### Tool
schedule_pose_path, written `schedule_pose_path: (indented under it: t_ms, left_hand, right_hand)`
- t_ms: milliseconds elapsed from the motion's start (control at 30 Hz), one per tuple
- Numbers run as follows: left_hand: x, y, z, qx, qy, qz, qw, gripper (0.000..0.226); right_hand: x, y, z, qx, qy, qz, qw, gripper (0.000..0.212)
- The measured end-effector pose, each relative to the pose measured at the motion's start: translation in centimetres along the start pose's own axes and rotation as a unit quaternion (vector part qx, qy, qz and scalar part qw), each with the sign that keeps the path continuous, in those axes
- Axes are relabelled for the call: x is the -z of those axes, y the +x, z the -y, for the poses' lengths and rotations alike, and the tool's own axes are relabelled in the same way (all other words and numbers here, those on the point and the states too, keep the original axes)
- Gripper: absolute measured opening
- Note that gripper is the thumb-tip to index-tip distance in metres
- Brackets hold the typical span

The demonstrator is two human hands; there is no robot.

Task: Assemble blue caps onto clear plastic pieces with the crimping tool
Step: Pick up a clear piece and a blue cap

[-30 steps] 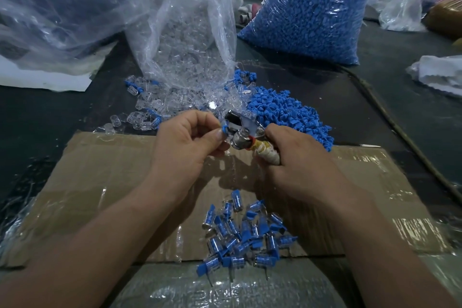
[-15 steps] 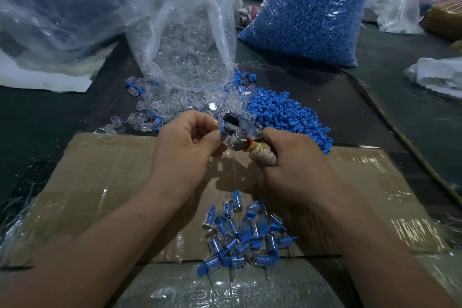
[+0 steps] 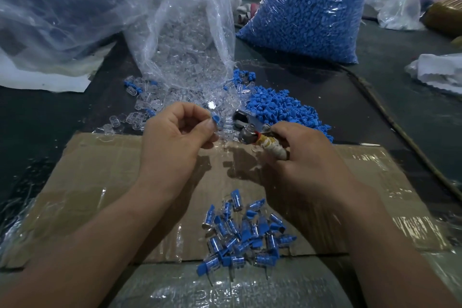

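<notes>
The left hand (image 3: pixel 180 140) pinches a blue cap (image 3: pixel 215 117) between thumb and forefinger, just beside the crimping tool (image 3: pixel 247 134) — its wrapped handle gripped in the right hand (image 3: pixel 307 160) — above the cardboard (image 3: pixel 100 170).

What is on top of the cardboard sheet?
A heap of capped pieces, clear with blue tops, lies on the cardboard near its front edge. The left forearm and right forearm hide parts of the sheet; anything beneath them is unseen.

Illumination was dim and cool. Glare streaked the clear bag (image 3: pixel 180 20) and the taped cardboard (image 3: pixel 87 182). Soft shadows lay mid-cardboard. Wide-angle distortion bent the frame edges; corners were soft.
</notes>
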State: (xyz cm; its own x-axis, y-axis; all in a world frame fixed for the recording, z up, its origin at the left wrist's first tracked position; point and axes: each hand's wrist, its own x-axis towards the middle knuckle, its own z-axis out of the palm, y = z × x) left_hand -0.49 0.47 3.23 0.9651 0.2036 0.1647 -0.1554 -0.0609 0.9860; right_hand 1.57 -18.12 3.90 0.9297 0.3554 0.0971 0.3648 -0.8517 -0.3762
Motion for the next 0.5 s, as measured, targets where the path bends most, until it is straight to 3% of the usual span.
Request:
schedule_pose_path:
  t_ms: [100,300,500]
  left_hand:
    - [0.4,0.0,-0.4,-0.014,0.001,0.052,0.999,0.019]
    - [-0.1,-1.0,-0.8,0.039,0.041,0.256,0.965,0.02]
    - [-0.2,-1.2,0.0,0.003,0.092,0.346,0.934,0.016]
  right_hand:
    - [0.4,0.1,-0.4,-0.019,-0.021,0.02,0.999,0.014]
    - [0.3,0.0,0.1,-0.047,-0.015,0.081,0.995,0.026]
    - [0.1,0.1,0.6,-0.048,-0.05,0.106,0.992,0.046]
